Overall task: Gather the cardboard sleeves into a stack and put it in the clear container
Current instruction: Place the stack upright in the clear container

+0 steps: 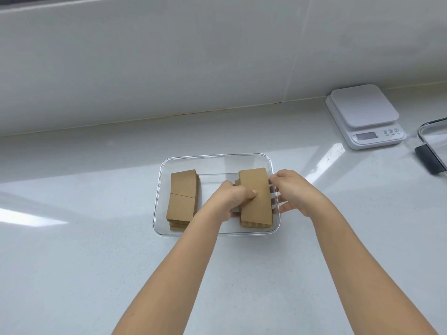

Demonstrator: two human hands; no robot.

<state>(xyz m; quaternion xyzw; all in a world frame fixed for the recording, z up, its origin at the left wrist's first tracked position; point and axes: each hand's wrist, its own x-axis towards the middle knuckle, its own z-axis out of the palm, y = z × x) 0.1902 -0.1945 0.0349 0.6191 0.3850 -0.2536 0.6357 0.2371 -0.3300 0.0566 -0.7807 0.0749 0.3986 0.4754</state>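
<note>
Right stack of sleeves (256,197) inside clear container (217,156), close against its right wall, gripped by left hand (232,194) and right hand (289,189). Second stack (183,199) near left wall; bare gap between. Open table (84,238) all around.

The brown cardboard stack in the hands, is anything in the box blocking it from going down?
Nothing visible blocks it. The brown cardboard sleeve stack, held between the left hand and right hand, sits at the right end of the clear rectangular plastic container. Another brown sleeve stack lies apart, at the left end.
</note>
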